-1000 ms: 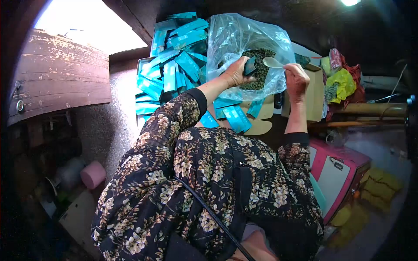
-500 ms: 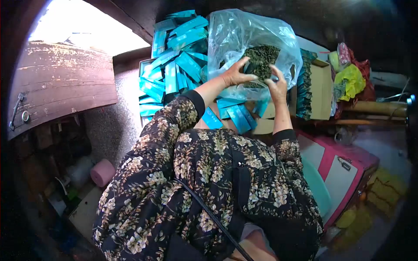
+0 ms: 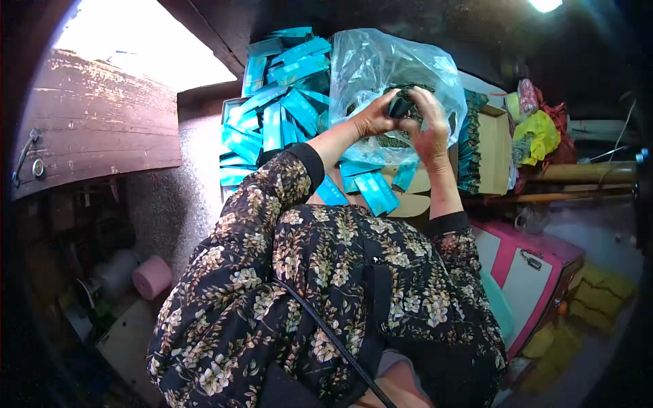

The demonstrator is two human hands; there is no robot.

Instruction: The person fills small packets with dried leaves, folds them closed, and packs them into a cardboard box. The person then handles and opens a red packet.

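My left hand (image 3: 373, 117) is closed around a small dark packet (image 3: 400, 105), held up above a clear plastic bag (image 3: 360, 58). My right hand (image 3: 430, 126) curls over the packet's upper end, its thumb close to the packet; what lies inside those fingers is hidden. Dried green leaves (image 3: 394, 139) lie in the plastic bag beneath both hands and are partly covered by them. Several flat blue packets (image 3: 375, 193) rest just in front of the bag, below my hands.
A heap of blue packets (image 3: 298, 105) fills a box left of the bag. To the right, a row of dark packets (image 3: 469, 146) stands in an open carton (image 3: 495, 153). Beyond it are a yellow plastic bag (image 3: 544, 136) and a pink-and-white cabinet (image 3: 524, 265).
My right hand has come up from the dried leaves and moved left to the dark packet. My left hand still holds the packet, now more upright.
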